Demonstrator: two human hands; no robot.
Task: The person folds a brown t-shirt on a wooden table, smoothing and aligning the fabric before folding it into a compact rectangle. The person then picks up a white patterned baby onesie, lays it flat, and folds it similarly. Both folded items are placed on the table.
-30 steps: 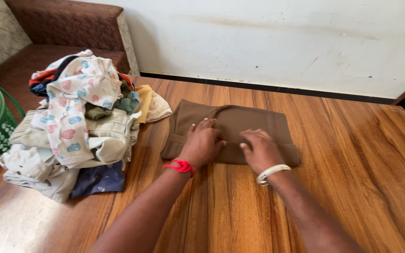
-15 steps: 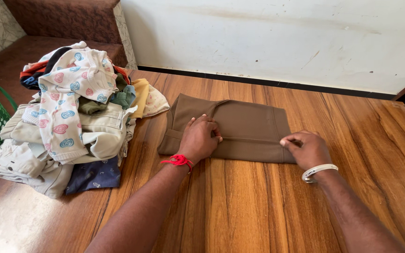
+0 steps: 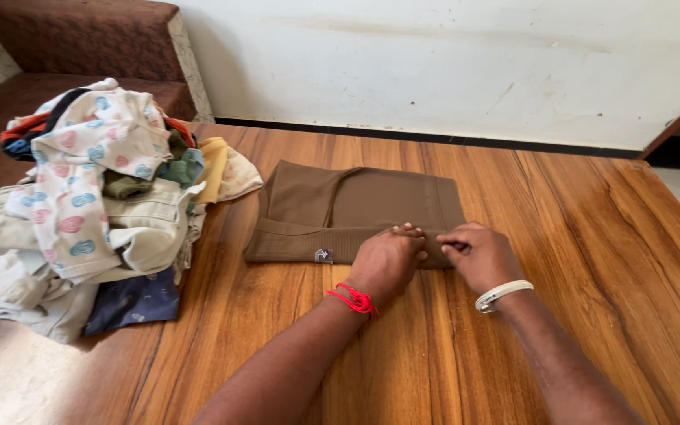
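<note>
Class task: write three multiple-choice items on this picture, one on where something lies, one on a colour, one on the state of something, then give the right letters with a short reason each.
1. Where is the clothes pile relative to the brown garment?
A. To its left
B. To its right
C. On top of it

2. What colour is the thread on the left wrist?
A. White
B. Red
C. Green

3. How does the brown garment lie?
A. Crumpled in a heap
B. Hanging off the table
C. Folded flat on the table

Answers:
1 A: the pile sits at the table's left end, apart from the garment.
2 B: a red thread rings the wrist of the left hand; the right hand wears a white bangle.
3 C: it lies as a flat rectangle, both hands at its near right edge.
</note>
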